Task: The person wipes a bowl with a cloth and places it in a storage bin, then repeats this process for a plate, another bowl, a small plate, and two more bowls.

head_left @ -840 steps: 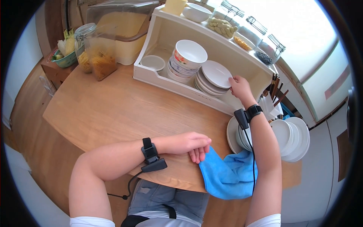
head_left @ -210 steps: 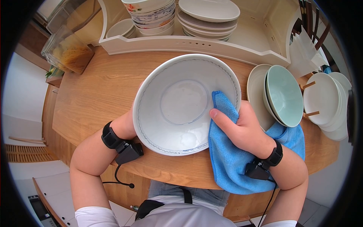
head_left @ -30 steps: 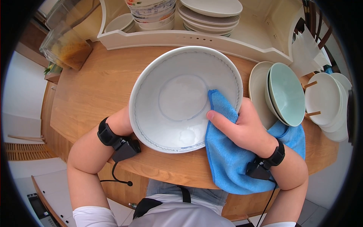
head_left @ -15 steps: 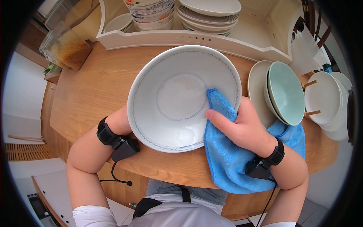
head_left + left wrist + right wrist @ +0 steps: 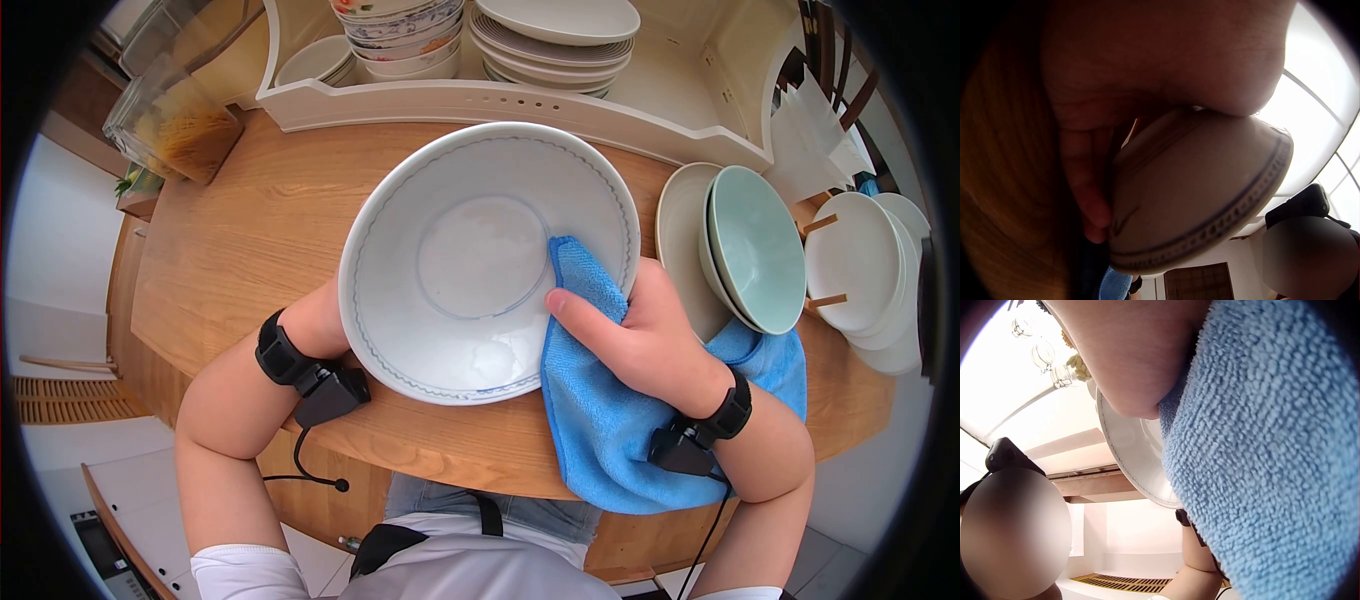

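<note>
A large white bowl (image 5: 485, 260) with a thin wavy line inside its rim is held up over the wooden table, tilted so its inside faces the head camera. My left hand (image 5: 322, 318) holds it from the left and beneath. The head view hides most of those fingers, while the left wrist view shows the hand (image 5: 1160, 62) against the bowl's outside (image 5: 1197, 181), with its patterned band. At the bowl's right side, my right hand (image 5: 640, 335) grips a blue cloth (image 5: 600, 440) over the rim, thumb inside the bowl and fingers behind it.
To the right, a pale green bowl (image 5: 757, 250) is nested in another on a cream plate (image 5: 680, 235). Farther right, white plates (image 5: 850, 260) stand in a rack. Behind, a cream shelf (image 5: 420, 105) holds stacked bowls (image 5: 405, 40) and plates (image 5: 555, 50). A pasta container (image 5: 180, 130) stands back left.
Since 28 seconds ago, when my right hand touched the shelf's plates, both hands have taken hold of the bowl and my right hand the cloth. Over the last second the hold barely shifts.
</note>
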